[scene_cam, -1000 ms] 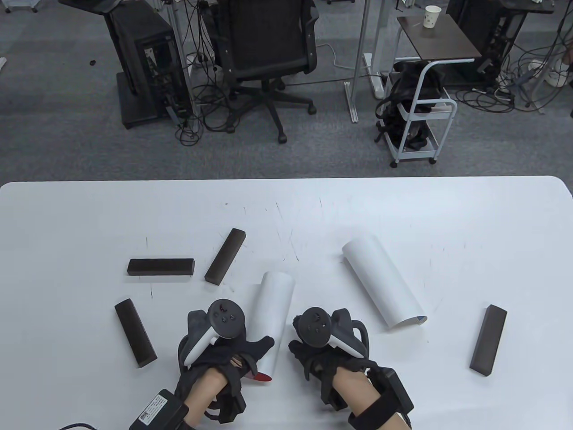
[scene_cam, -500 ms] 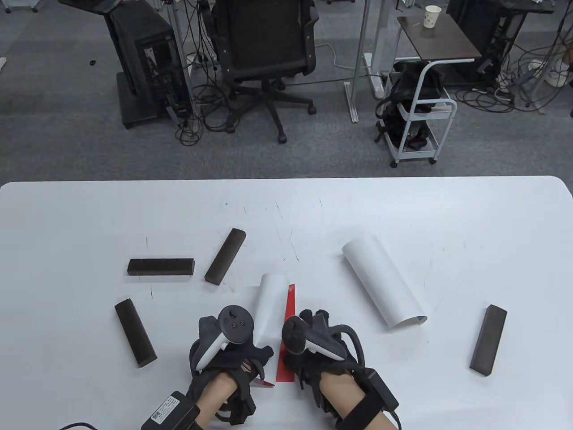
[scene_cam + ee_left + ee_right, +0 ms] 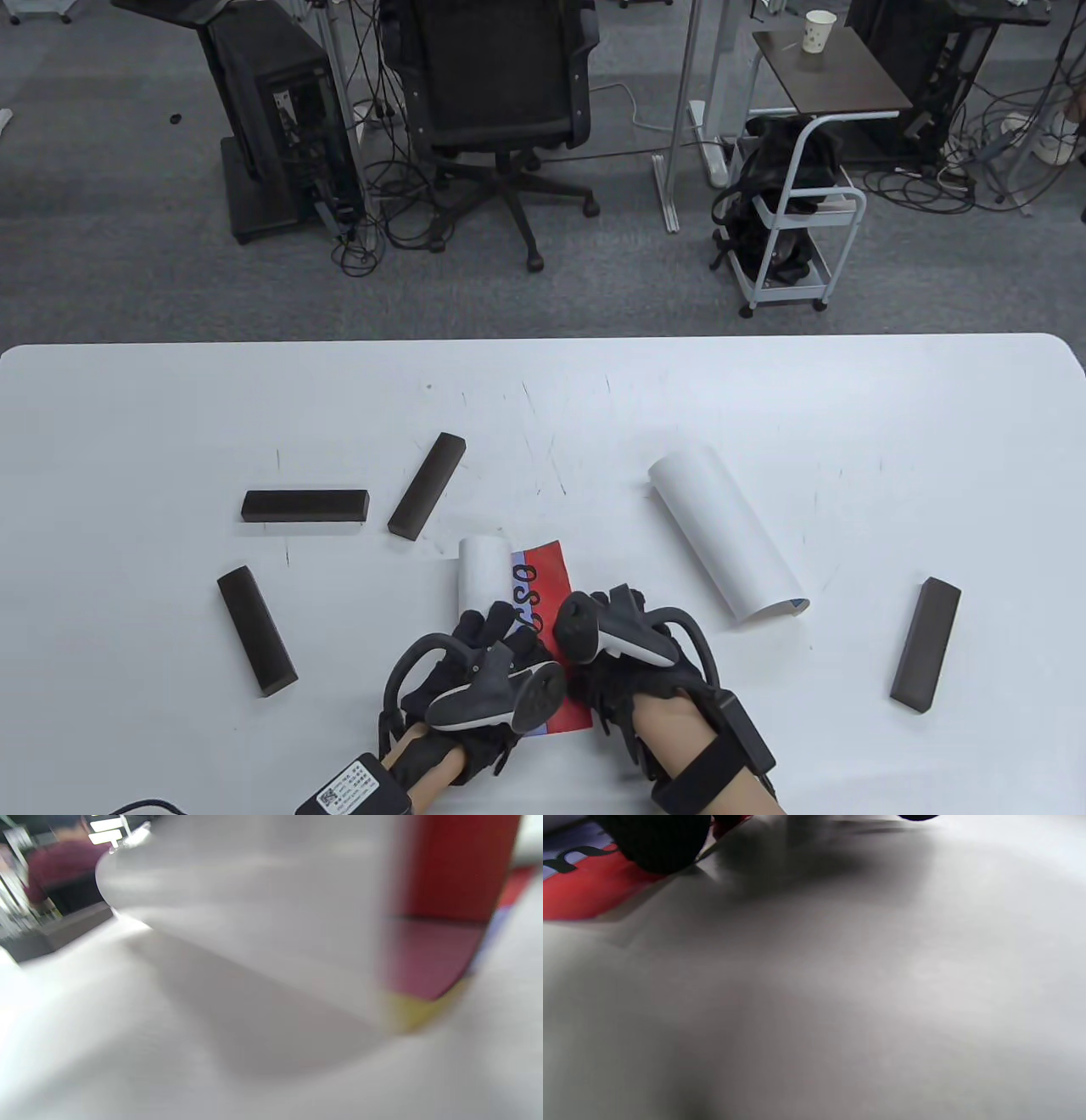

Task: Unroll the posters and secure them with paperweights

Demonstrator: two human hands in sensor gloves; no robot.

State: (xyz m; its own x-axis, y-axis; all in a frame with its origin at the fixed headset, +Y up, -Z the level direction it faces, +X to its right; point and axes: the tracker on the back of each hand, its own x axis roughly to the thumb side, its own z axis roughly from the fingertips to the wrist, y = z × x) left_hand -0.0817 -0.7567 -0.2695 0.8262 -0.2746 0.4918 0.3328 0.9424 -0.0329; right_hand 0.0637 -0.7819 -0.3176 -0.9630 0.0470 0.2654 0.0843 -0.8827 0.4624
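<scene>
A poster [image 3: 543,586] lies partly unrolled at the front middle of the white table [image 3: 543,399], showing a red and pale-blue printed face with black letters. Its white rolled part [image 3: 480,574] sits on the left. My left hand [image 3: 496,626] grips that roll from the near end. My right hand [image 3: 594,679] presses the poster's free right edge onto the table. In the right wrist view a gloved fingertip [image 3: 657,840] rests on the red edge [image 3: 581,895]. The left wrist view is blurred and shows the roll [image 3: 254,921] close up. A second poster [image 3: 725,535] lies rolled to the right.
Dark paperweight bars lie on the table: two [image 3: 305,505] [image 3: 427,486] left of centre, one [image 3: 256,630] at the front left, one [image 3: 926,643] at the front right. An office chair [image 3: 501,93] and a cart [image 3: 797,221] stand beyond the far edge.
The poster has opened: the roll moved left under my left hand while my right hand held the free edge. The red strip widened and black letters now show.
</scene>
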